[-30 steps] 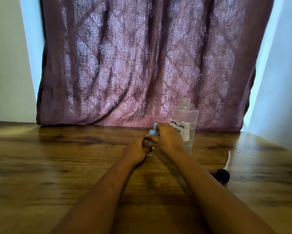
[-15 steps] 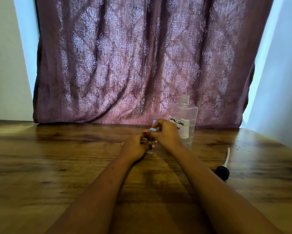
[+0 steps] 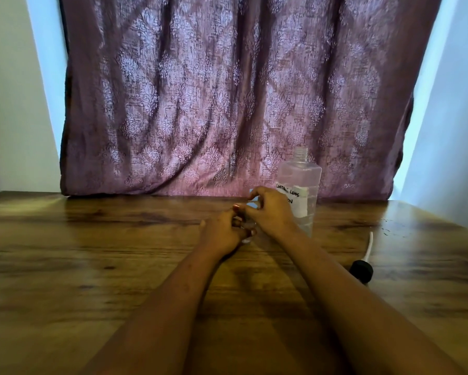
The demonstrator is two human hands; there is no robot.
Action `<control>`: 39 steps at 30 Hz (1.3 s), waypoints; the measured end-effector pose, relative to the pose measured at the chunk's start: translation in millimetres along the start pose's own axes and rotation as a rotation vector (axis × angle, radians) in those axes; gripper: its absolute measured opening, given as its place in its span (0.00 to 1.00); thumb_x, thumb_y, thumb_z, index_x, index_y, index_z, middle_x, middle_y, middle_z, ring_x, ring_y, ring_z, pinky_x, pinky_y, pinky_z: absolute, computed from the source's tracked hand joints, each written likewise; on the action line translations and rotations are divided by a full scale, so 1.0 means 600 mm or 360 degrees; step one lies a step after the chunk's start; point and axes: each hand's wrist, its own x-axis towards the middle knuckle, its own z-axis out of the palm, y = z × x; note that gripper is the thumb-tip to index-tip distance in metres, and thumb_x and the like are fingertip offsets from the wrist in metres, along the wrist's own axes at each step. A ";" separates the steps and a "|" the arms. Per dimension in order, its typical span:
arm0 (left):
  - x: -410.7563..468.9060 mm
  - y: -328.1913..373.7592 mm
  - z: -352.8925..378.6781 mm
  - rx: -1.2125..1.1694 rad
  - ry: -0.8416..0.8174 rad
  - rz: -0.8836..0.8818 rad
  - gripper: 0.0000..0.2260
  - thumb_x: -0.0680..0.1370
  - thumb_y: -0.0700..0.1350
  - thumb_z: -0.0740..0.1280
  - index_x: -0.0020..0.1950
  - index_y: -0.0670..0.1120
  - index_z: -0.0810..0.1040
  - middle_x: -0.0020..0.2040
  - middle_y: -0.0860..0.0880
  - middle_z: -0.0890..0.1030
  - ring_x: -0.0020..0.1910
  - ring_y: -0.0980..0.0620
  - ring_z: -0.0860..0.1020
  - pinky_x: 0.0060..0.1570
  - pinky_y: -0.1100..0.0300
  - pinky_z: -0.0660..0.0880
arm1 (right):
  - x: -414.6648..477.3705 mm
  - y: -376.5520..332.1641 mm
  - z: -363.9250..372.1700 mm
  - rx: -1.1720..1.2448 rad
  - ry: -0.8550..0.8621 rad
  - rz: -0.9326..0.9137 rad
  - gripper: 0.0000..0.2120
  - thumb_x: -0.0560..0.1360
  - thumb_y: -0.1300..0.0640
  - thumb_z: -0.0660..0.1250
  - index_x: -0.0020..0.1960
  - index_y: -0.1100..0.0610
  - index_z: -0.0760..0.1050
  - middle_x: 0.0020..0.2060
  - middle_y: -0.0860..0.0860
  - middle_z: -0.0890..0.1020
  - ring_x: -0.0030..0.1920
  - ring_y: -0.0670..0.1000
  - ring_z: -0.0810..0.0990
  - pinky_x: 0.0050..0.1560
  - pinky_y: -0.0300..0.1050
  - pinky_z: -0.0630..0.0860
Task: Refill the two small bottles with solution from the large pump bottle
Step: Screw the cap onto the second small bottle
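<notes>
here both hands [image 3: 250,221] hold a small bottle [image 3: 248,230] upright, cap up.

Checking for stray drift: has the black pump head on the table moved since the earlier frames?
No. The pump head lies in the same spot right of the large bottle; only the camera shifted.

Dark wood-grain table [image 3: 92,266] fills the foreground, glossy with patchy reflections. Behind it hangs a mauve patterned curtain [image 3: 200,104], backlit, its hem touching the tabletop's far edge. Pale wall [image 3: 8,104] either side, bluish daylight strips along curtain edges.
</notes>
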 end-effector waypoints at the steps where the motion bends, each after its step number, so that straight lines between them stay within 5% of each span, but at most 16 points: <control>1: 0.001 0.001 0.001 0.0007 0.0012 0.0010 0.21 0.65 0.60 0.71 0.56 0.56 0.78 0.49 0.56 0.84 0.53 0.53 0.80 0.62 0.47 0.70 | -0.001 0.000 -0.001 -0.0005 0.0053 0.0035 0.18 0.68 0.43 0.71 0.45 0.57 0.75 0.33 0.49 0.76 0.35 0.48 0.74 0.32 0.38 0.67; 4: 0.000 0.000 0.002 -0.0010 0.0017 0.0054 0.18 0.67 0.60 0.71 0.55 0.58 0.77 0.48 0.56 0.84 0.54 0.54 0.80 0.63 0.47 0.65 | -0.002 -0.007 -0.009 -0.0060 0.0135 0.0009 0.22 0.70 0.37 0.64 0.47 0.56 0.73 0.39 0.51 0.77 0.39 0.49 0.75 0.38 0.42 0.69; 8: -0.003 0.000 -0.001 0.0124 0.0057 0.0092 0.16 0.70 0.61 0.70 0.55 0.59 0.78 0.49 0.57 0.84 0.55 0.54 0.79 0.61 0.49 0.62 | -0.001 -0.019 -0.018 0.0115 -0.0199 -0.0148 0.11 0.76 0.56 0.64 0.56 0.57 0.76 0.54 0.55 0.76 0.53 0.52 0.76 0.55 0.43 0.75; 12: -0.006 0.008 -0.009 0.0245 0.0070 0.0071 0.15 0.73 0.58 0.69 0.58 0.57 0.77 0.54 0.55 0.83 0.60 0.51 0.76 0.58 0.50 0.60 | -0.006 -0.017 -0.012 0.0088 -0.0370 -0.0183 0.11 0.73 0.68 0.64 0.53 0.60 0.79 0.52 0.56 0.82 0.52 0.51 0.79 0.49 0.29 0.72; 15: -0.010 0.009 -0.006 0.0054 -0.0005 0.0068 0.17 0.71 0.58 0.70 0.59 0.59 0.76 0.53 0.56 0.83 0.59 0.54 0.77 0.63 0.50 0.60 | -0.002 -0.008 -0.014 0.0012 -0.0203 -0.0128 0.09 0.71 0.59 0.71 0.51 0.59 0.79 0.47 0.55 0.83 0.47 0.51 0.80 0.49 0.41 0.76; 19: -0.008 0.006 -0.002 -0.0016 -0.0092 0.0030 0.19 0.69 0.60 0.69 0.58 0.58 0.76 0.52 0.57 0.83 0.56 0.56 0.78 0.65 0.43 0.63 | 0.002 0.002 -0.012 -0.0150 -0.0016 -0.0044 0.14 0.69 0.49 0.72 0.43 0.60 0.78 0.37 0.53 0.77 0.37 0.50 0.74 0.37 0.41 0.68; 23: -0.010 0.011 -0.010 0.0138 -0.0039 0.0052 0.16 0.73 0.57 0.69 0.59 0.56 0.77 0.51 0.57 0.83 0.54 0.59 0.74 0.59 0.51 0.59 | 0.000 -0.006 -0.015 0.0066 -0.0327 -0.0076 0.13 0.74 0.52 0.67 0.54 0.58 0.78 0.47 0.52 0.80 0.47 0.48 0.77 0.46 0.39 0.71; 26: -0.012 0.010 -0.012 -0.0088 -0.0228 0.0021 0.14 0.75 0.52 0.69 0.59 0.50 0.78 0.52 0.51 0.82 0.47 0.57 0.75 0.57 0.53 0.70 | -0.003 -0.005 -0.010 0.0088 -0.0447 -0.0137 0.14 0.75 0.62 0.65 0.60 0.58 0.76 0.58 0.55 0.80 0.57 0.51 0.77 0.55 0.37 0.70; 28: -0.012 0.007 -0.010 -0.0123 -0.0261 0.0018 0.12 0.75 0.52 0.69 0.57 0.49 0.80 0.53 0.49 0.83 0.46 0.54 0.77 0.53 0.54 0.71 | -0.004 -0.005 -0.008 0.0107 -0.0395 -0.0124 0.14 0.74 0.64 0.66 0.59 0.59 0.77 0.57 0.55 0.80 0.57 0.51 0.78 0.55 0.35 0.70; 32: -0.008 0.009 -0.008 0.0353 -0.0060 0.0016 0.11 0.75 0.59 0.65 0.53 0.56 0.79 0.53 0.54 0.82 0.61 0.51 0.72 0.60 0.46 0.58 | -0.003 -0.006 -0.004 0.0067 -0.0244 -0.0111 0.13 0.72 0.65 0.68 0.56 0.61 0.79 0.55 0.57 0.82 0.55 0.52 0.79 0.53 0.34 0.70; 36: -0.008 0.014 -0.007 0.0537 0.0009 0.0036 0.11 0.74 0.60 0.64 0.50 0.57 0.78 0.50 0.53 0.82 0.64 0.48 0.70 0.62 0.43 0.60 | -0.005 -0.011 0.008 0.0066 -0.0087 -0.0013 0.11 0.71 0.66 0.69 0.53 0.61 0.80 0.52 0.57 0.83 0.53 0.54 0.80 0.56 0.40 0.74; 39: -0.006 0.013 -0.005 0.0608 0.0055 0.0005 0.13 0.73 0.62 0.64 0.52 0.58 0.78 0.51 0.54 0.82 0.64 0.49 0.70 0.61 0.44 0.60 | -0.012 -0.012 0.015 0.0158 -0.0018 0.0070 0.11 0.72 0.64 0.69 0.54 0.60 0.79 0.51 0.56 0.83 0.49 0.49 0.79 0.47 0.26 0.71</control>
